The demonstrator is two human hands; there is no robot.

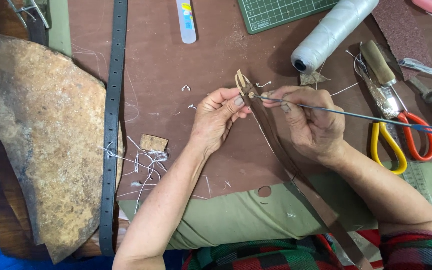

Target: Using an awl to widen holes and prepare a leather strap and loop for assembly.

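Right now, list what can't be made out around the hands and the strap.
- Head view: the brown strap runs off the bottom edge; its far end is cut off.
- Where the needle tip meets the strap is covered by the left hand thumb and the right hand fingers.
- Any thread on the needle is too thin to see.
- The thread spool is cut by the top edge.

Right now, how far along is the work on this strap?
Done: strap cut out; thread ends litter the table. In hand: left hand pinches the strap tip, right hand works a long tool into it. Left: the strap's length toward the lap shows no stitching I can make out.
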